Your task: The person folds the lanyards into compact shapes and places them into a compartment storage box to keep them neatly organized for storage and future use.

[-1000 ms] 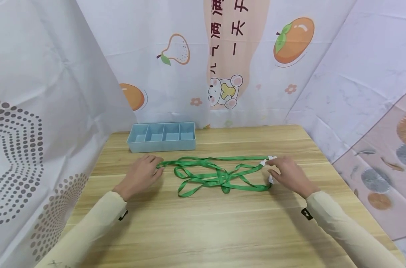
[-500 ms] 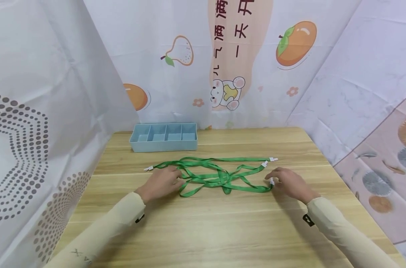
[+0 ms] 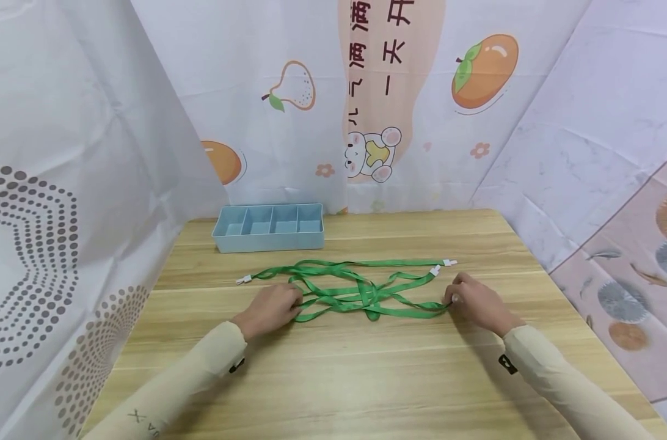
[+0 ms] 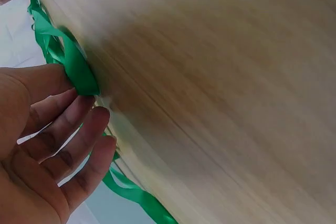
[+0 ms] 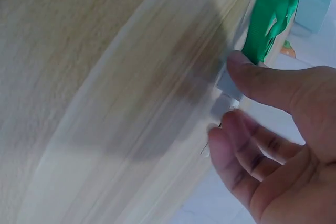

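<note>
Several green lanyards [image 3: 361,296] lie loosely crossed over one another on the table. My left hand [image 3: 272,307] pinches a ribbon loop [image 4: 80,72] of the nearest lanyard between thumb and index finger, the other fingers loosely bent. At the right end, my right hand [image 3: 476,302] holds that side's white plastic clip [image 5: 229,88] by thumb and fingers, mostly hidden in the head view. Two other white clips, a far one [image 3: 449,263] and a nearer one [image 3: 435,270], lie just beyond the right hand. Another clip [image 3: 245,279] points left, beyond the left hand.
A light blue box [image 3: 270,241] with several compartments stands at the back left of the wooden table [image 3: 344,379]. A printed cloth [image 3: 289,146] hangs behind the table, and more cloth covers both sides.
My left hand has left the far-left clip and come toward me and right, to the near loop. The right hand has moved from the upper clips to the nearest one and taken hold of it.
</note>
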`<state>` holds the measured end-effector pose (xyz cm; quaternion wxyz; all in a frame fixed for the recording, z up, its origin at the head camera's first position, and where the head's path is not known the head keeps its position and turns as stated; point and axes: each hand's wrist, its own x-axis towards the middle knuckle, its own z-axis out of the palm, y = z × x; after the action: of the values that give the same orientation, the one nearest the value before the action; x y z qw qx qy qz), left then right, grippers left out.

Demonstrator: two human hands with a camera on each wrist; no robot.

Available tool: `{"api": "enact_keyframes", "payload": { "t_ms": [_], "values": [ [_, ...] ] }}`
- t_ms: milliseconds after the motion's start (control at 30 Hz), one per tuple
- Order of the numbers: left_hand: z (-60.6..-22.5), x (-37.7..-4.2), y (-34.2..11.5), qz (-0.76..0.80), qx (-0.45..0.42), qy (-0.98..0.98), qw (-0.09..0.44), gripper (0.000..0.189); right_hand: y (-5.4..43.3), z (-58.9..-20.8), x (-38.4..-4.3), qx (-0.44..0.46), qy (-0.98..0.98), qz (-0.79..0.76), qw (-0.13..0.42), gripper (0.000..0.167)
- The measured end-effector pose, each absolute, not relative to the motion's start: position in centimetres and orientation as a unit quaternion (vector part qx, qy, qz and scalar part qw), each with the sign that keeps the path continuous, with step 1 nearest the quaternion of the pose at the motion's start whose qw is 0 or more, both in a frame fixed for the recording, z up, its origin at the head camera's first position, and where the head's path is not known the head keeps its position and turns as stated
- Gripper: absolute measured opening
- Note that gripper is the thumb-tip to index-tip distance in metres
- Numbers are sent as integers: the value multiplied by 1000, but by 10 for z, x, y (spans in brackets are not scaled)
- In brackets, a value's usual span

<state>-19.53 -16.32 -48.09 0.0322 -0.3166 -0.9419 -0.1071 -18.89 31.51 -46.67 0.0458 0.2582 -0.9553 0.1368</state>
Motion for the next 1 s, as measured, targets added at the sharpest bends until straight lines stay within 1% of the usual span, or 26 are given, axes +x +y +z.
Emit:
{"api": "enact_keyframes", "payload": {
  "t_ms": [100,267,433,533,667,733,800,867,933,1000],
  "values": [
    [-480,-196,-166,-116,-306,-944,27,15,317,-460,-191,256,-955,138,61,25],
    [-474,-196,-175,-135,-296,-946,7,14,321,-434,-199,229,-958,155,73,12],
    [-477,-197,-185,-157,-267,-951,-14,21,323,-413,-203,219,-956,161,110,5],
    [-476,-199,-192,-243,-225,-942,-60,21,323,-408,-205,221,-952,160,138,6],
    [-466,-204,-205,-438,-126,-879,-143,25,322,-407,-204,226,-945,166,168,7],
    [-461,-207,-213,-497,-89,-847,-169,29,321,-408,-202,235,-940,168,180,9],
    [-458,-211,-219,-520,-72,-830,-189,29,319,-408,-201,249,-933,173,192,12],
    [-458,-214,-224,-513,-76,-831,-200,28,315,-405,-199,264,-926,181,200,16],
    [-458,-216,-225,-494,-88,-841,-203,26,309,-401,-198,275,-919,194,204,19],
    [-457,-216,-221,-469,-98,-856,-196,25,301,-394,-197,284,-913,207,206,20]
  ]
}}
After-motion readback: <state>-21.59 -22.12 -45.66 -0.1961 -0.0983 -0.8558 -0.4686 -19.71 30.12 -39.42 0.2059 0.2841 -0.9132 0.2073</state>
